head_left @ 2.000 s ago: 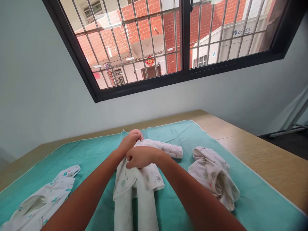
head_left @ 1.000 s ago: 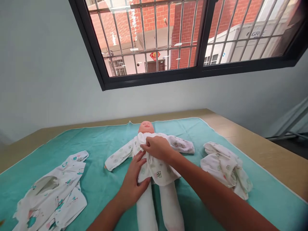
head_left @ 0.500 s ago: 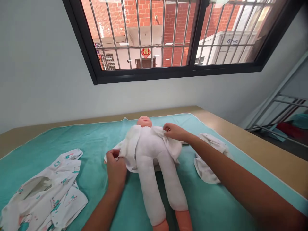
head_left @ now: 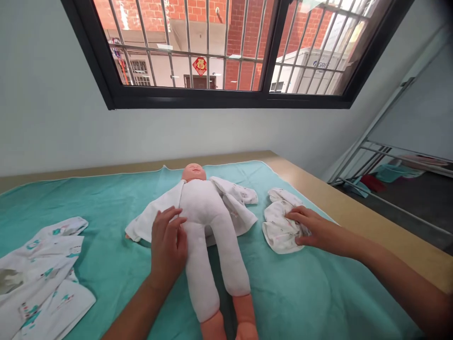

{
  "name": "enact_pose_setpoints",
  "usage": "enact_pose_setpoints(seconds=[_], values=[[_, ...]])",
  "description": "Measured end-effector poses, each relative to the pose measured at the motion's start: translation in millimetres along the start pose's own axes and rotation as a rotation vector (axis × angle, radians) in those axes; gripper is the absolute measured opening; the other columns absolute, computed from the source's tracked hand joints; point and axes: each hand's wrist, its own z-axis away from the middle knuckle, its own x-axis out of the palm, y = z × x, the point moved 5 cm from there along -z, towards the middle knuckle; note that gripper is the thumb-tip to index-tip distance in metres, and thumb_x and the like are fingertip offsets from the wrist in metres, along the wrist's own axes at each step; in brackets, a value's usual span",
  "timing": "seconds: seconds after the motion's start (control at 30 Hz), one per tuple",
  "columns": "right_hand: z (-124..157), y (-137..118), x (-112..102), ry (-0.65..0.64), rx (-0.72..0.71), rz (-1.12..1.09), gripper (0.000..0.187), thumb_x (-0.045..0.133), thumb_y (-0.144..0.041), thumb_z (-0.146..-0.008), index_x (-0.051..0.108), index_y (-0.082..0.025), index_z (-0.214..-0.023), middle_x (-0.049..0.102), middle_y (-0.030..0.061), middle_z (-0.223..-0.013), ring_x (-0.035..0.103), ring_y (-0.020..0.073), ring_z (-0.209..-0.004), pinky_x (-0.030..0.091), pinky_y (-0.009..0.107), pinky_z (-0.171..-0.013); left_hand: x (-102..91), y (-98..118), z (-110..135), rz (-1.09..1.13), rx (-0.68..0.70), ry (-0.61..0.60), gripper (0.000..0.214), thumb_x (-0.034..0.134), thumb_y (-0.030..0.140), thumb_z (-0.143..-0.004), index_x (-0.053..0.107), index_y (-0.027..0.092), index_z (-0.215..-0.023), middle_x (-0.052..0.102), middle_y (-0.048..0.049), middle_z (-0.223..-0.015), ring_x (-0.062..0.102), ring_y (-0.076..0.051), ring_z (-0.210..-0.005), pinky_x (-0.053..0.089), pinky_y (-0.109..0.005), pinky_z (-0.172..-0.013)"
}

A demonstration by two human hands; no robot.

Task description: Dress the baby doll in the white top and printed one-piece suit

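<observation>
While a teal terry towel (head_left: 106, 198) covers most of the pale wooden worktop (head_left: 354, 212), a baby doll with a white stuffed cloth body and a peach plastic head (head_left: 203, 208) lies on it. The doll is on its back, head toward the wall and peach feet toward the person.

Beneath the doll, a white printed baby jacket (head_left: 237, 208) is spread open, one panel folded out to each side of the torso.

Left hand (head_left: 169, 245): open, palm down, fingers spread. It rests on the doll's hip and upper thigh, where the jacket's left panel meets the body, and grips nothing.

Right hand (head_left: 306, 229): laid on a crumpled white printed garment (head_left: 278, 226). This bundle sits on the towel just beside the jacket's right panel, clear of the doll. The fingers curve over the top of the bundle and the thumb lies at its lower edge. Whether the cloth is actually pinched cannot be told.

The two hands lie on opposite sides of the doll.

A loose pile of white baby clothes with teal print (head_left: 38, 274) lies at the towel's left end, well apart from the doll. A black-framed barred window (head_left: 212, 100) in the wall behind shows red brick buildings. A grey metal frame (head_left: 371, 156) stands on the floor to the right of the worktop.
</observation>
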Motion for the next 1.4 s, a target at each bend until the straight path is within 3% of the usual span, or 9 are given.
enact_pose_setpoints(seconds=[0.17,0.33,0.5,0.67,0.8,0.93,1.1,1.23,1.4], values=[[11,9,-10,0.279,-0.13,0.123,0.044,0.044,-0.016,-0.09,0.057,-0.029,-0.129,0.05,0.0092,-0.14,0.048,0.0276,-0.127,0.043,0.045,-0.102,9.0,1,3,0.193,-0.014,-0.181,0.018,0.046,0.005,-0.09,0.056,0.019,-0.095,0.062,-0.0067,-0.111,0.058,-0.018,-0.109,0.049,-0.036,-0.095],[-10,3,-10,0.19,-0.285,0.105,0.041,0.047,-0.013,-0.085,0.066,-0.028,-0.119,0.058,0.0064,-0.135,0.047,0.0299,-0.129,0.038,0.05,-0.105,7.8,-2,5,0.18,-0.025,-0.189,0.016,0.047,0.007,-0.091,0.058,0.019,-0.093,0.062,-0.0066,-0.112,0.057,-0.018,-0.109,0.048,-0.036,-0.096],[-42,51,-29,0.381,0.181,-0.346,0.032,0.05,-0.027,-0.082,0.066,-0.022,-0.109,0.066,0.0084,-0.117,0.061,0.0247,-0.106,0.048,0.039,-0.092,7.1,0,4,0.179,-0.029,-0.187,0.016,0.047,0.007,-0.091,0.058,0.019,-0.092,0.062,-0.0066,-0.111,0.057,-0.018,-0.108,0.048,-0.036,-0.095],[-66,59,-19,0.143,0.387,-0.277,0.036,0.069,-0.048,-0.069,0.067,-0.019,-0.09,0.068,0.0055,-0.086,0.061,0.0223,-0.079,0.047,0.034,-0.072,6.8,0,4,0.197,-0.028,-0.183,0.017,0.047,0.007,-0.091,0.059,0.019,-0.091,0.063,-0.0062,-0.109,0.058,-0.018,-0.106,0.049,-0.035,-0.093],[-62,17,-39,0.071,0.251,-0.416,0.036,0.067,-0.054,-0.074,0.065,-0.02,-0.085,0.068,0.0042,-0.09,0.062,0.0233,-0.086,0.048,0.034,-0.073,7.6,-7,5,0.206,-0.022,-0.177,0.016,0.047,0.008,-0.091,0.059,0.019,-0.091,0.063,-0.0066,-0.11,0.058,-0.019,-0.106,0.049,-0.036,-0.093],[-40,-52,-73,-0.014,0.094,-0.694,0.038,0.068,-0.056,-0.077,0.067,-0.022,-0.094,0.062,0.0095,-0.128,0.06,0.0287,-0.111,0.05,0.04,-0.09,4.4,0,0,0.267,-0.083,-0.18,0.015,0.049,0.013,-0.09,0.062,0.019,-0.088,0.064,-0.0066,-0.108,0.059,-0.021,-0.105,0.048,-0.038,-0.093],[-8,-149,-82,0.239,-0.346,-0.651,0.016,0.063,-0.036,-0.088,0.061,-0.021,-0.084,0.058,0.0093,-0.133,0.058,0.024,-0.117,0.05,0.039,-0.093,3.0,69,-6,0.816,-0.411,-0.439,0.042,0.064,0.03,-0.085,0.056,0.026,-0.126,0.062,-0.0055,-0.126,0.058,-0.024,-0.116,0.049,-0.037,-0.096],[3,-211,-53,0.101,-0.73,-0.662,0.011,0.067,-0.025,-0.086,0.058,-0.021,-0.082,0.061,0.0085,-0.129,0.057,0.0219,-0.119,0.047,0.039,-0.098,-3.6,108,0,1.01,-0.529,-0.502,0.038,0.064,0.022,-0.082,0.061,0.027,-0.12,0.064,-0.0052,-0.116,0.059,-0.024,-0.111,0.051,-0.035,-0.092],[-14,-222,-37,-0.113,-0.493,-0.813,0.035,0.075,-0.032,-0.078,0.058,-0.024,-0.108,0.06,0.0067,-0.127,0.058,0.02,-0.112,0.05,0.033,-0.088,-27.9,91,-12,0.822,-0.407,-0.391,0.01,0.06,0.022,-0.086,0.067,0.022,-0.08,0.059,-0.0045,-0.094,0.06,-0.018,-0.084,0.052,-0.029,-0.071]])
